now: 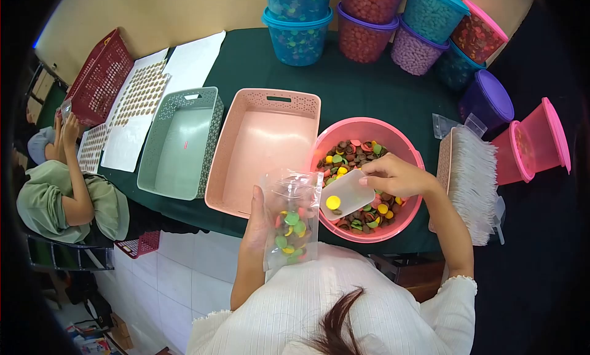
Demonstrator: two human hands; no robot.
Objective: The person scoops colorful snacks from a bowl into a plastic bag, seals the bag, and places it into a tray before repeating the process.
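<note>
My left hand (256,223) holds an upright clear plastic bag (291,223), partly filled with green, yellow, red and brown candies. Pinched in my right hand (393,175) is a translucent scoop (349,194) with a yellow candy and a brown piece in it. The scoop is over the left part of a round pink tub (410,152), its end beside the bag. Mixed colourful candies (362,155) lie inside the tub.
Left of the tub are a pink basket (264,146) and a green basket (178,143). White plastic strips (473,183) fill a basket at right. Candy-filled buckets (298,39) line the back. A co-worker (67,198) sits at far left, near a red basket (101,78).
</note>
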